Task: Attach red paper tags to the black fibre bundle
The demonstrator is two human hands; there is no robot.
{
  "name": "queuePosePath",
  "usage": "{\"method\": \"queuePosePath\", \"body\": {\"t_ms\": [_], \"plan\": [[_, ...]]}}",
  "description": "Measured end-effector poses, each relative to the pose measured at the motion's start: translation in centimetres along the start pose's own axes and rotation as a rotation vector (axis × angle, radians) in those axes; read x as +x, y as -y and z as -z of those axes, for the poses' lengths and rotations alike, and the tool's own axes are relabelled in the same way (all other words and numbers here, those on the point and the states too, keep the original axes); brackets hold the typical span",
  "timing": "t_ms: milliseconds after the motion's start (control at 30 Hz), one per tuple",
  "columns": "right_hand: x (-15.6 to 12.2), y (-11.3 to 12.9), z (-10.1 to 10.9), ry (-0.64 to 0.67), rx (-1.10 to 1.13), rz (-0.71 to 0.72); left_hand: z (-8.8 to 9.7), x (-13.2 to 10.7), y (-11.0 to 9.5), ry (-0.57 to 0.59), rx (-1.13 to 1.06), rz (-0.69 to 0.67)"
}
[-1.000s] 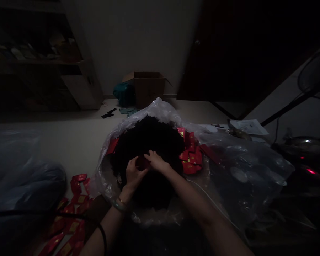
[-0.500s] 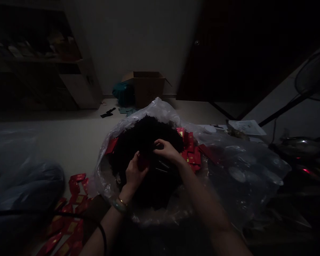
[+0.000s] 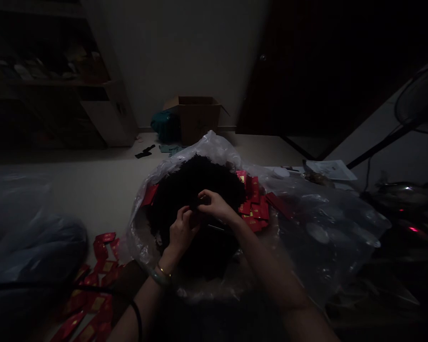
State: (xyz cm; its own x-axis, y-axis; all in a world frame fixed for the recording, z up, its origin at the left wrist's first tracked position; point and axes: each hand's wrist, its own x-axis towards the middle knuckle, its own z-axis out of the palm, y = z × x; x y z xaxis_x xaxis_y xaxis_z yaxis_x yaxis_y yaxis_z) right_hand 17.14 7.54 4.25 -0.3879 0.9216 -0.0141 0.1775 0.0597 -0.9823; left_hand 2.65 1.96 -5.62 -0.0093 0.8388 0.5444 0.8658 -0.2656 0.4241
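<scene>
A mound of black, shredded, leaf-like material (image 3: 196, 175) fills a container lined with clear plastic (image 3: 140, 209). Over the middle of it, my left hand (image 3: 181, 230) is closed, and a dark red packet (image 3: 196, 217) shows faintly at its fingers. My right hand (image 3: 214, 205) is bent into a pinch just beside the left fingertips; whatever lies between its fingers is too dark to make out. Below the hands, a glossy dark surface catches a thin streak of light. Small red packets (image 3: 255, 209) lie in a heap on the mound's right side, and another red packet (image 3: 150, 194) rests at its left edge.
Several red packets (image 3: 92, 294) are scattered at lower left, near a plastic-covered bundle (image 3: 50, 242). A clear plastic bag (image 3: 328, 218) with round items spreads to the right. Behind stand an open cardboard box (image 3: 199, 118) and a teal bag (image 3: 165, 124). A fan (image 3: 419, 102) is at far right.
My right hand has shifted slightly left and down, bringing its fingertips close to the left hand's. The left fingers have curled inward.
</scene>
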Motion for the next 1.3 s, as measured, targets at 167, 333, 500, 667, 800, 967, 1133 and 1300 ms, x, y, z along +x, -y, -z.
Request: {"method": "queuePosePath", "body": {"t_ms": [167,333,500,667,800,967,1133,1300], "plan": [[0.1,-0.1,0.4,0.017,-0.174,0.085,0.1,0.0,0.0,-0.003,0.009,0.01],[-0.1,0.4,0.3,0.009,-0.329,0.112,0.3,0.0,-0.1,-0.017,0.002,0.002],[-0.5,1.1,0.2,0.011,-0.407,0.122,0.2,0.0,-0.1,-0.036,-0.01,-0.012],[-1.2,1.9,0.1,0.126,-0.746,0.091,0.1,0.0,0.0,-0.046,0.007,-0.031],[-1.2,2.9,-0.7,0.231,-1.023,-0.014,0.3,0.0,-0.4,-0.035,-0.032,-0.078],[-0.3,3.2,-1.8,0.3,-1.11,-0.156,0.5,0.4,-0.5,0.088,-0.047,-0.01],[-0.1,2.5,-0.9,0.325,-0.956,-0.081,0.3,0.8,0.2,0.127,-0.148,0.052],[0.4,2.2,2.2,0.014,-0.467,0.072,0.4,0.6,0.3,0.034,-0.383,0.129]]}}
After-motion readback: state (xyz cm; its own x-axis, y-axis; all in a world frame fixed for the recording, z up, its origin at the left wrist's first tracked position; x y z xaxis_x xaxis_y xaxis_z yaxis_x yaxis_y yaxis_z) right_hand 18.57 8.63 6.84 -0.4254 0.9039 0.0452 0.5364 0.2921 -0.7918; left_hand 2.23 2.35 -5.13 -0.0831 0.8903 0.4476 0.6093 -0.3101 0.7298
